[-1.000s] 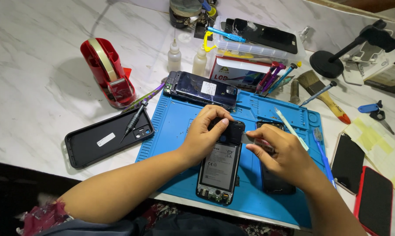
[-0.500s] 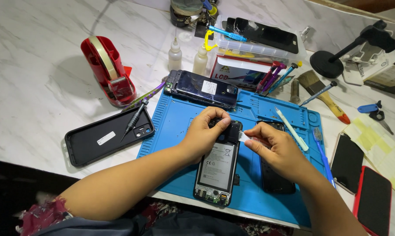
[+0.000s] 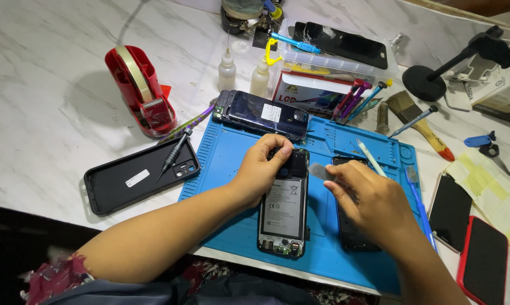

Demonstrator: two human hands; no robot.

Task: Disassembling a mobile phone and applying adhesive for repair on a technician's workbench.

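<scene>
An opened phone [image 3: 283, 209] with its battery showing lies lengthwise on the blue repair mat [image 3: 221, 152]. My left hand [image 3: 263, 166] presses down on the phone's upper end, fingers curled over its top edge. My right hand [image 3: 373, 203] is just right of the phone and pinches a thin pale plastic pick [image 3: 321, 171] whose tip points at the phone's upper right edge. Beneath my right hand lies a dark phone part [image 3: 351, 237], partly hidden.
A dark blue back cover [image 3: 263, 113] lies at the mat's far edge. A black case [image 3: 139, 176] with a screwdriver [image 3: 173, 155] and a red tape dispenser [image 3: 142, 90] are left. Two phones [image 3: 469, 237], a brush [image 3: 421, 121], bottles and a parts box surround.
My right hand has drawn back to the right, off the phone, bringing the pick into view. The left hand stays on the phone's top.
</scene>
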